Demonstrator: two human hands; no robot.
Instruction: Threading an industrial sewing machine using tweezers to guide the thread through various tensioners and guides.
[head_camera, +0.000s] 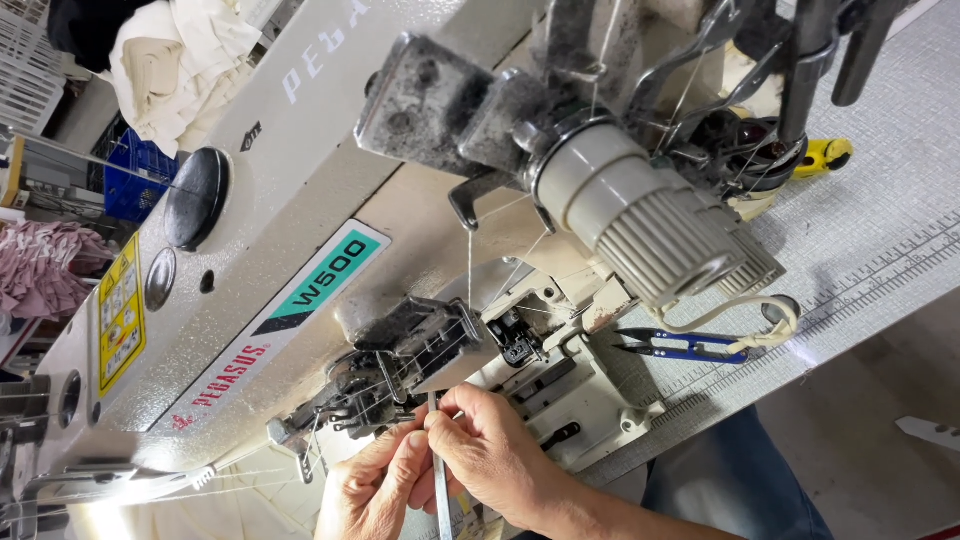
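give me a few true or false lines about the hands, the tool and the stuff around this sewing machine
1. Both hands meet on a thin metal tool below the needle area. True: the left hand and right hand pinch it together.
2. The blue-handled thread snips are in the right hand. False: they lie on the grey table, apart from both hands.
3. A ribbed grey knob sticks out from the machine. True.
4. The yellow object lies beside the fingers. False: it sits far off, behind the machine head.
5. Pale fabric is piled beyond the machine. True.
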